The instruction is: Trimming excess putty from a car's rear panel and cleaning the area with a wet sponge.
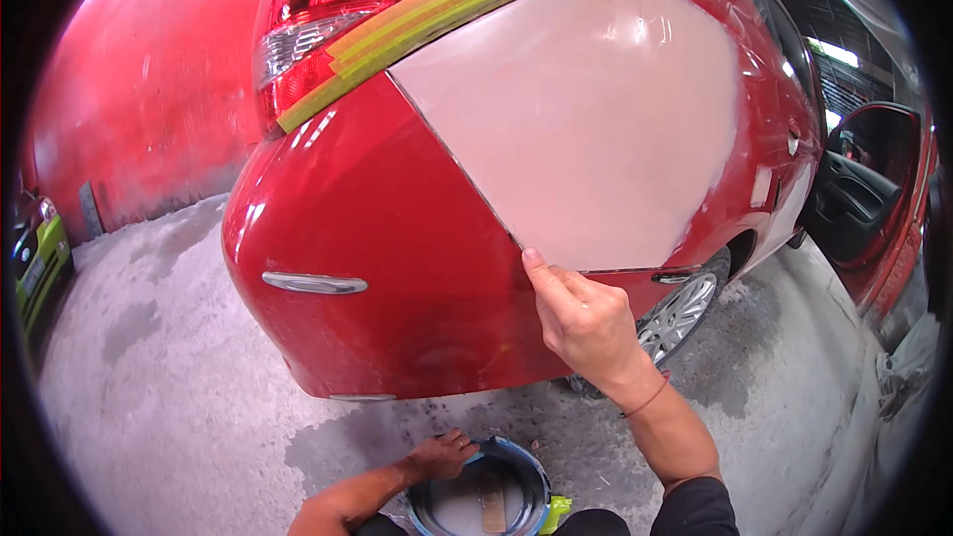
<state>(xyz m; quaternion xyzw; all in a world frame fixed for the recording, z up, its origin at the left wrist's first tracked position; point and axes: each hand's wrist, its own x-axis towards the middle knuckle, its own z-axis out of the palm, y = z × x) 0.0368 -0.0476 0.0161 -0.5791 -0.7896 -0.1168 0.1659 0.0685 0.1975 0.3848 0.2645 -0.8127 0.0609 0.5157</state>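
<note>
My right hand (591,323) is at the lower corner of a pale, primer-coloured patch (586,109) on a red car's rear side panel. Its thumb points up at the seam between the patch and the red bumper (387,238). The fingers are curled closed, and whatever they pinch is hidden. Lower down, my left hand (444,455) hangs loosely at the rim of a round basin (536,476) with a blue-smeared edge, fingers slightly apart and holding nothing visible. Cloudy water fills the basin, and a tan rectangular block (492,504) lies in it.
Yellow-green tape (427,25) edges the tail light (308,30). A silver-spoked wheel (680,313) is behind my right hand. An open car door (864,184) is at the far right. A green vehicle (42,248) stands left, by a red wall (149,89). Wet patches darken the concrete floor (179,337).
</note>
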